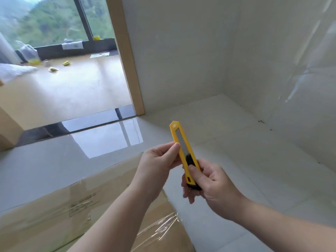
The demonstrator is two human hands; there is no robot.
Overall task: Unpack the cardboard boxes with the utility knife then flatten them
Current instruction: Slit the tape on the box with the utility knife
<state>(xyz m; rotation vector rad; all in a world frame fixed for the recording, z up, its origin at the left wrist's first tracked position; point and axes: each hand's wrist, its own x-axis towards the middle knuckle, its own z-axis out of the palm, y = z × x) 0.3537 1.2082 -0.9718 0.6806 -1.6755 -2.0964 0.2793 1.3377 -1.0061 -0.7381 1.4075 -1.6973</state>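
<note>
A: Holding what?

B: Yellow utility knife point(184, 153), upright, tip away, above the pale tiled floor point(236, 160). Right hand point(209, 186) wrapped round the lower handle, thumb on the black slider. Left hand point(160, 160) pinching the upper body, thumb against its edge.

A: And the box?

B: 1 cardboard box point(63, 211), taped shut, lying below the left forearm, clear tape glinting across the top.

Left hand point(160, 159) pinching, right hand point(211, 184) gripping.
</note>
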